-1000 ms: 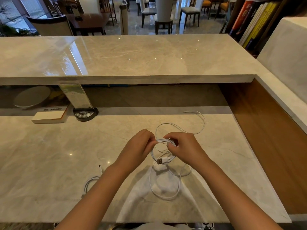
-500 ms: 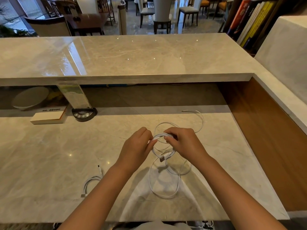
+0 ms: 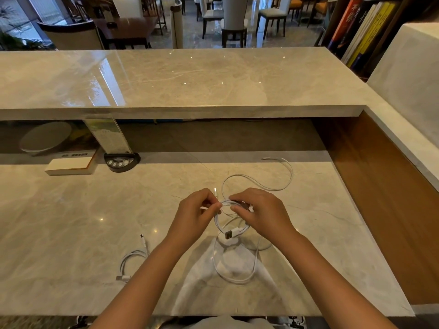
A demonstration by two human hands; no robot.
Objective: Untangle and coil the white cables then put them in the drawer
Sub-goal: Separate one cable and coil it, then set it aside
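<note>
Near left on tabletop (image 3: 59, 233): coiled cable (image 3: 133, 262), done. Your left hand (image 3: 193, 216) and right hand (image 3: 260, 213) both pinch white cable (image 3: 234, 280) bundle above tabletop centre. Cable light, limp, springy; you'd best pinch loops near crossing. Far tail trails right.

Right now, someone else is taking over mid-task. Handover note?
Left hand: pinches the cable bundle near a small plug end that sticks up.
Right hand: grips the same bundle from the other side.
The bundle is held just above the lower counter; its USB plug hangs below the hands, a loose loop lies under it, and a long tail trails to the far right.
Second cable: lies loosely coiled at near left, untouched.
Done: coiling partly started.
Left: finish untangling and coiling, then stow. No drawer in view.
</note>
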